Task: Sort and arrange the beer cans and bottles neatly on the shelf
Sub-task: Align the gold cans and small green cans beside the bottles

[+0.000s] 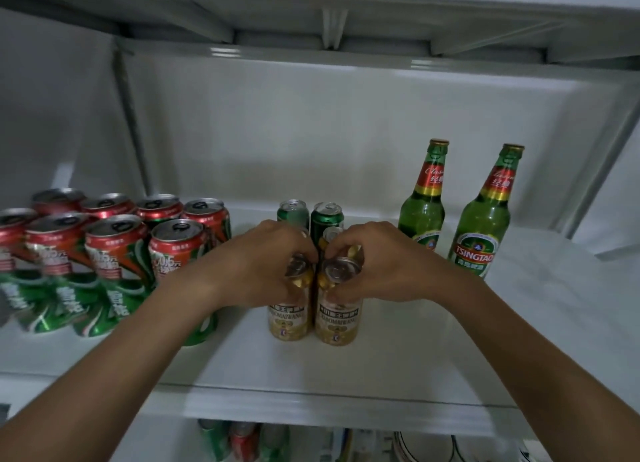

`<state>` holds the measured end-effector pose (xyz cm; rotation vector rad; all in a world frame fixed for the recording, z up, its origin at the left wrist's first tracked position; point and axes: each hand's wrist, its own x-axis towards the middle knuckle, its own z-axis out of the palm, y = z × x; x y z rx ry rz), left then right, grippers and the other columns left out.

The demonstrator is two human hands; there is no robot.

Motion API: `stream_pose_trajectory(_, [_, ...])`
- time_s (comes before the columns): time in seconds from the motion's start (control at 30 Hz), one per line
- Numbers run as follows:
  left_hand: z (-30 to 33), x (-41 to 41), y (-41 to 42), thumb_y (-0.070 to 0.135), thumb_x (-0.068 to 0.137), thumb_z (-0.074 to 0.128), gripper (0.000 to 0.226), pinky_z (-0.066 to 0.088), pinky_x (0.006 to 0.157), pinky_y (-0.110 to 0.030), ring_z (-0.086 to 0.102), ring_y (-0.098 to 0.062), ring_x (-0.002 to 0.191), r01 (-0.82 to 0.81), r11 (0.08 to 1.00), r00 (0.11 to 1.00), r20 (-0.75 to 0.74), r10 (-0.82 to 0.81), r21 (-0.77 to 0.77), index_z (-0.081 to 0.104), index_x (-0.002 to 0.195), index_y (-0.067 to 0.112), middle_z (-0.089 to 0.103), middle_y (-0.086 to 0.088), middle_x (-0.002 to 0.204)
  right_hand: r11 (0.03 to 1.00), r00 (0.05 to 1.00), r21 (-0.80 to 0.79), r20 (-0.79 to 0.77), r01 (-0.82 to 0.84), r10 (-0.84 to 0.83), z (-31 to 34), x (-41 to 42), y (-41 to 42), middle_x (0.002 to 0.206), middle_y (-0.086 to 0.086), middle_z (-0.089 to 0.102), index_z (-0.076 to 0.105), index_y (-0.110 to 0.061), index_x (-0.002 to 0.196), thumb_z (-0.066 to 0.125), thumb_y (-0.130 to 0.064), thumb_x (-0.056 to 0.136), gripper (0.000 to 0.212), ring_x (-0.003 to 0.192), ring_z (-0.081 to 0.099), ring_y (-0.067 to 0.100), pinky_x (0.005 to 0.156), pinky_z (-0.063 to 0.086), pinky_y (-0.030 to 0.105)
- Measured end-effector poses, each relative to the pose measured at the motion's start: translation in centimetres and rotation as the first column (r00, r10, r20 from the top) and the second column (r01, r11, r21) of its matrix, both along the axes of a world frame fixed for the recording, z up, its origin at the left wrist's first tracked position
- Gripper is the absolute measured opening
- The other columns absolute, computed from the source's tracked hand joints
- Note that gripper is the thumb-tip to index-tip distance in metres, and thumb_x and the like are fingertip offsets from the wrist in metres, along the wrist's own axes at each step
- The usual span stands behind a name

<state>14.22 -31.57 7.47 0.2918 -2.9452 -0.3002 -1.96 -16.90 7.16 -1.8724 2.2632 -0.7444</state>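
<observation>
My left hand (pixel 273 264) is curled over the top of the left gold can (pixel 288 318) and my right hand (pixel 374 264) is clamped the same way round the top of the right gold can (pixel 336 318); the two stand upright, touching side by side, in the middle of the shelf (pixel 346 375). Holding them this high is what worries me: if I push or drag from the rim, a base could catch on the shelf and the can would tip, and because they touch, one going over would likely take the other with it. My fingertips meet in the narrow seam between the tops, so a squeeze inward could also twist the cans out of line. Just behind my knuckles there are more gold tops, partly hidden, and then two green cans (pixel 311 216) at the back; sliding the front pair rearward too hard would, I think, knock that row against the wall. My left forearm passes right by the block of red-and-green cans (pixel 114 254), its nearest can half hidden under my wrist, so a careless swing of the elbow could topple several. To the right two green Tsingtao bottles (pixel 450 219) stand upright, a little apart from each other and near my right hand; tall and narrow, they would be the easiest things here to fell if that hand moved sideways. Below the shelf edge I can make out more cans (pixel 242 441), too blurred to tell much else.
</observation>
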Motion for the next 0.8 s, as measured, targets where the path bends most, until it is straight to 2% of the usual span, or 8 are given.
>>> stream_pose_trajectory(0.23, [-0.6,0.7,0.2,0.040,0.073,0.085,0.045,0.054,0.085,-0.036,0.055,-0.006,0.099,0.013,1.000,1.000,-0.015,-0.013,0.010,0.069,0.115,0.036,0.056,0.017,0.106,0.998,0.999,0.053,0.025,-0.030,0.028,-0.3,-0.8,0.3,0.105,-0.021,0.068,0.072,-0.034,0.111,0.092,-0.039,0.067,0.048,0.093,0.063,-0.007,0.074,0.056,0.017])
stream_pose_trajectory(0.33, [-0.3,1.0,0.2,0.042,0.074,0.085,0.046,0.053,0.088,-0.034,0.054,-0.003,0.102,0.019,0.998,1.000,0.004,-0.019,0.051,0.067,0.116,0.038,0.057,0.018,0.109,0.995,0.993,0.085,0.103,-0.062,0.053,-0.2,-0.9,0.2,0.107,-0.020,0.070,0.072,-0.037,0.110,0.086,-0.056,0.068,0.048,0.096,0.066,-0.004,0.083,0.059,0.026])
stream_pose_trajectory(0.4, [0.6,1.3,-0.1,0.046,0.082,0.079,0.038,0.053,0.090,-0.032,0.055,0.000,0.105,0.031,0.994,0.999,-0.022,-0.029,0.105,0.066,0.118,0.040,0.059,0.020,0.113,0.998,0.984,0.021,0.173,-0.054,0.050,0.4,-1.1,0.2,0.105,-0.018,0.072,0.074,-0.037,0.107,0.076,-0.066,0.072,0.046,0.097,0.068,-0.002,0.086,0.060,0.032])
stream_pose_trajectory(0.53, [2.8,-0.4,-1.6,0.029,0.099,0.059,0.026,0.052,0.094,-0.041,0.056,-0.012,0.113,-0.055,0.998,0.984,-0.169,0.053,-0.010,0.065,0.124,0.036,0.061,0.011,0.124,0.979,0.983,-0.176,0.168,0.105,-0.075,1.5,-2.7,-1.0,0.100,-0.012,0.075,0.076,-0.027,0.103,0.072,-0.039,0.091,0.017,0.086,0.071,0.004,0.081,0.061,0.035])
stream_pose_trajectory(0.6, [2.9,-2.5,-2.8,0.026,0.097,0.061,0.028,0.053,0.094,-0.043,0.058,-0.019,0.113,-0.121,0.991,0.983,-0.146,0.110,-0.065,0.066,0.124,0.031,0.065,0.005,0.125,0.981,0.986,-0.111,0.083,0.156,-0.148,1.4,-3.3,-2.2,0.111,-0.012,0.071,0.073,-0.026,0.113,0.075,-0.041,0.090,0.028,0.089,0.068,0.005,0.076,0.056,0.027])
stream_pose_trajectory(0.67, [2.2,-4.6,-4.2,0.034,0.092,0.066,0.032,0.053,0.092,-0.041,0.060,-0.023,0.114,-0.142,0.987,0.990,-0.032,0.140,-0.076,0.067,0.124,0.030,0.066,0.001,0.125,0.982,0.982,0.031,0.028,0.186,-0.186,0.9,-3.7,-3.5,0.121,-0.011,0.061,0.064,-0.025,0.131,0.074,-0.048,0.089,0.049,0.101,0.062,0.010,0.073,0.046,0.022])
stream_pose_trajectory(0.73, [1.1,-6.0,-5.1,0.039,0.088,0.069,0.037,0.051,0.084,-0.033,0.063,-0.023,0.110,-0.161,0.986,0.985,0.057,0.163,-0.048,0.068,0.123,0.028,0.067,0.000,0.124,0.973,0.981,0.131,0.005,0.192,-0.194,0.5,-3.8,-4.4,0.133,-0.004,0.059,0.057,-0.024,0.142,0.072,-0.050,0.089,0.060,0.114,0.058,0.016,0.083,0.043,0.025])
stream_pose_trajectory(0.8, [0.1,-6.6,-5.9,0.041,0.085,0.071,0.040,0.048,0.079,-0.030,0.063,-0.021,0.108,-0.181,0.983,0.982,0.053,0.182,-0.014,0.069,0.122,0.027,0.067,0.001,0.124,0.969,0.980,0.174,0.062,0.177,-0.190,0.2,-4.0,-4.8,0.135,0.001,0.062,0.058,-0.025,0.141,0.073,-0.049,0.088,0.060,0.115,0.061,0.019,0.089,0.052,0.033])
